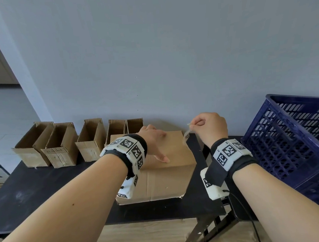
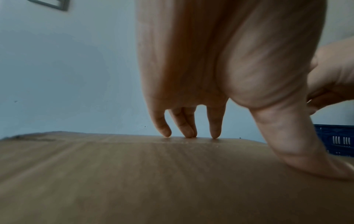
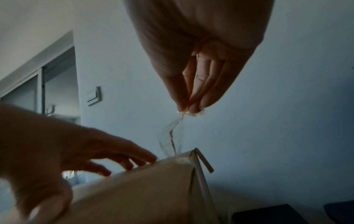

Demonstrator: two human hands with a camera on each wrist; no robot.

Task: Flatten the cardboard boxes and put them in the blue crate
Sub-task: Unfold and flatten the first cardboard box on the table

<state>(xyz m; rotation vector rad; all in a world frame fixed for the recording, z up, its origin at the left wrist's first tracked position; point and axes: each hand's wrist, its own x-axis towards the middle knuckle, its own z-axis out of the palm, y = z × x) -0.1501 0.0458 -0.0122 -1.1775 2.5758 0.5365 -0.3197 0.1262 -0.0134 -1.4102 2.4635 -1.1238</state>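
Note:
A closed cardboard box stands on the black table in front of me. My left hand lies on its top, straight fingers and thumb pressing the cardboard. My right hand is raised over the box's far right corner and pinches a strip of clear tape between thumb and fingertips. The tape runs down to the box's corner, still stuck there. The blue crate stands to the right, tilted.
Several open cardboard boxes stand in a row along the wall at the back left of the table. A black cable hangs from my right wrist. Wooden floor shows below the table's front edge.

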